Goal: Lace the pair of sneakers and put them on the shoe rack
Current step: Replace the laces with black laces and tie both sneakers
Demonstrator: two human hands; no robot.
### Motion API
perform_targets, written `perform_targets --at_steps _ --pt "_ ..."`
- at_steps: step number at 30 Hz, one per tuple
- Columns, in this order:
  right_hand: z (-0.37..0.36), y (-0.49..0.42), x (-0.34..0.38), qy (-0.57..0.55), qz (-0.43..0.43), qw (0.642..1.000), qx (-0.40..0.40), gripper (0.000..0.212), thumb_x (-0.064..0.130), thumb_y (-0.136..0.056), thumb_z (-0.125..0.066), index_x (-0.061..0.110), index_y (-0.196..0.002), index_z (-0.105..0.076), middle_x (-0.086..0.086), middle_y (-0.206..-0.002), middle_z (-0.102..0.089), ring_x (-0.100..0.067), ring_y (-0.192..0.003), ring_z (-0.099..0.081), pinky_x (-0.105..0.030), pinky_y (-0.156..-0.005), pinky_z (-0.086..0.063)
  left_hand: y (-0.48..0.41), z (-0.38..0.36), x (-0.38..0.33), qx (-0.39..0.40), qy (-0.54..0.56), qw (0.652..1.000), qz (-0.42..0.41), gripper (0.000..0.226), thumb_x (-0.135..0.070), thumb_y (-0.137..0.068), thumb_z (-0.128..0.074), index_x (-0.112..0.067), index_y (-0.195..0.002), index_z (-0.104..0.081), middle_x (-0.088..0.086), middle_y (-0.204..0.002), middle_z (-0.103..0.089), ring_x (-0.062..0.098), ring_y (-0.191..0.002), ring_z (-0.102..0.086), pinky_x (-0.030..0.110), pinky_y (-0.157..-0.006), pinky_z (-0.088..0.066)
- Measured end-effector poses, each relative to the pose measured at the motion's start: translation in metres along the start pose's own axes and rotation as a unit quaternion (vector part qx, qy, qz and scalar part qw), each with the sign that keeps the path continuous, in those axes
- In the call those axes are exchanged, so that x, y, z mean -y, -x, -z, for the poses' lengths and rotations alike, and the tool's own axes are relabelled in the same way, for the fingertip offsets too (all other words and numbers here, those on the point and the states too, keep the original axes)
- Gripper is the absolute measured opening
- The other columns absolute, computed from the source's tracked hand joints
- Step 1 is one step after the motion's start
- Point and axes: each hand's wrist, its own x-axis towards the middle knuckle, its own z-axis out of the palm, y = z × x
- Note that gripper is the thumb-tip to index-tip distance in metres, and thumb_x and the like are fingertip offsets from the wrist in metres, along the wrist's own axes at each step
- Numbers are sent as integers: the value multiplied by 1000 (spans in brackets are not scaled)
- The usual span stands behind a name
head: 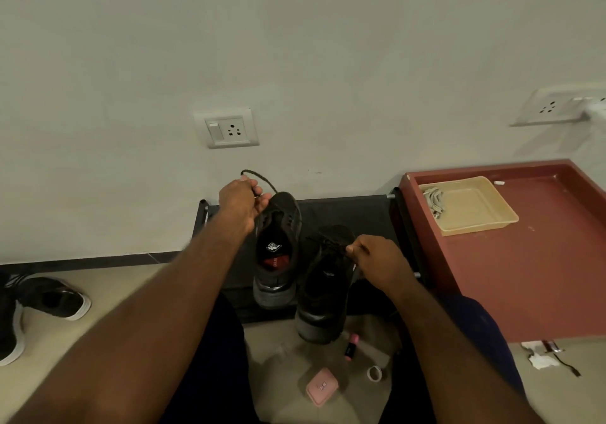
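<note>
- Red bench [524,276] at the right carries one beige tray [477,228], which holds a bundle of grey laces [434,202].
- Black shoe rack [344,209] stands against the wall, with one fabric tier showing.
- Two dark sneakers sit side by side at the rack's near edge, heels toward the person: the left sneaker [277,259] and the right sneaker [323,295]. Whether they rest on the tier I cannot tell. They look light, soft in the upper and stiff in the sole, so the heel collar is the likely place to lift them.
- Two more sneakers, a black-and-white pair [55,299], lie on the floor far left.
- Left hand [241,202] has its fingers pinched together on a black lace [262,179] drawn up from the left sneaker.
- Right hand [373,256] has its fingers clamped on the right sneaker's lace.
- Each lace looks like thin, limp cord, best pinched near its tip.
</note>
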Motion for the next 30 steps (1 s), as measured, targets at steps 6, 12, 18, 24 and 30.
perform_targets --at_steps 6,12,18,24,30 --pt "15 0 -22 -7 -132 989 -72 30 38 -100 -52 20 -77 -61 -2 -82 -64 -22 -78 -61 -38 -69 -49 -7 20 18 -84 -21 996 -14 26 -7 -101 -42 -11 -77 -51 4 -66 -47 15 -52 -53 18 -40 -42" --pt "6 1 -20 -114 -106 986 -59 29 28 -98 -60 11 -75 -63 -6 -72 -66 -27 -73 -64 -45 -72 -54 -6 24 38 -7 -173 983 -52 20 -11 -105 -39 -5 -91 -52 7 -66 -51 17 -50 -52 20 -38 -43" --pt "1 10 -3 -200 -58 978 -25 19 22 -98 -61 11 -84 -68 -4 -69 -68 -12 -58 -59 -40 -65 -54 7 14 32 64 -519 833 -181 67 -3 -89 -55 -11 -150 -28 20 -139 -41 37 -108 -59 44 -93 -53" --pt "21 25 24 -333 32 942 -11 26 0 -100 -50 15 -113 -67 1 -82 -66 6 -61 -58 -11 -61 -44 66 -27 73 345 -467 783 -224 39 -14 -88 -71 -10 -122 -52 1 -109 -63 8 -94 -61 6 -74 -43" --pt "17 20 51 -521 1 853 -32 27 -7 -100 -45 11 -97 -64 0 -71 -61 -7 -54 -45 -20 -48 -35 82 -29 116 370 -454 771 -251 33 0 -91 -53 -7 -123 -53 2 -104 -64 14 -89 -61 12 -76 -46"
